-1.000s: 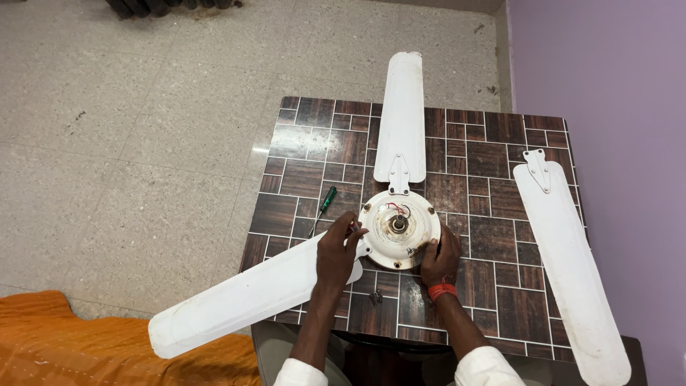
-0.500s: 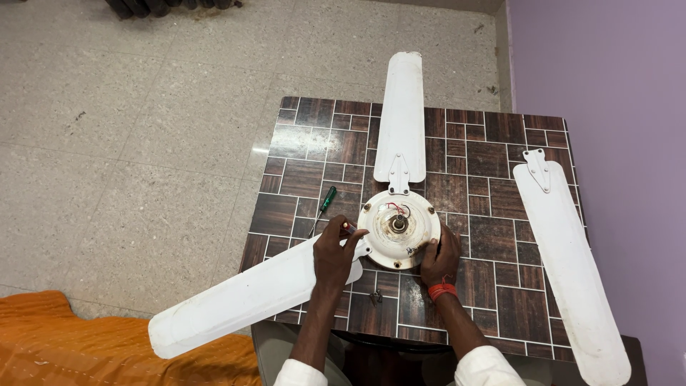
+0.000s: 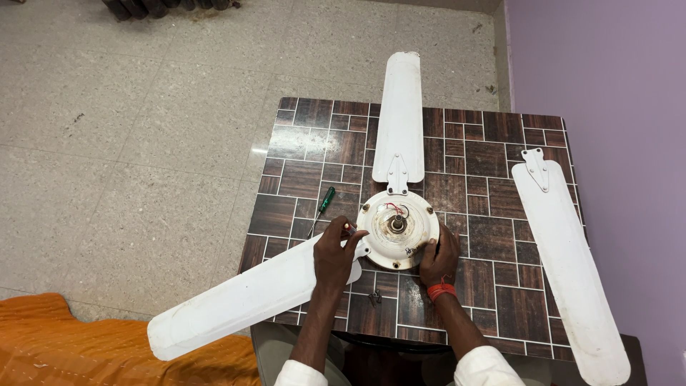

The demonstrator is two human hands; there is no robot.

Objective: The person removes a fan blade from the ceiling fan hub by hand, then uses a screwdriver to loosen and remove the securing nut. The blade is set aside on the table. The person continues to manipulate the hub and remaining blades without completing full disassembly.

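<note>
Fan hub (image 3: 397, 229), white and rust-spotted, sits on the worktop (image 3: 493, 236); left hand (image 3: 336, 251) fingers pinch a small screw, right hand (image 3: 439, 259) fingers grip the hub's rim.

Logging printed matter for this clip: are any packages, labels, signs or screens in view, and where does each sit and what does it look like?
No packages, signs or screens in view.
Dark marking: a small black scrawl on the white fan motor hub, at its lower right edge near the right hand; too small to make out.
The left hand rests on the near fan blade, which shows no label.
</note>
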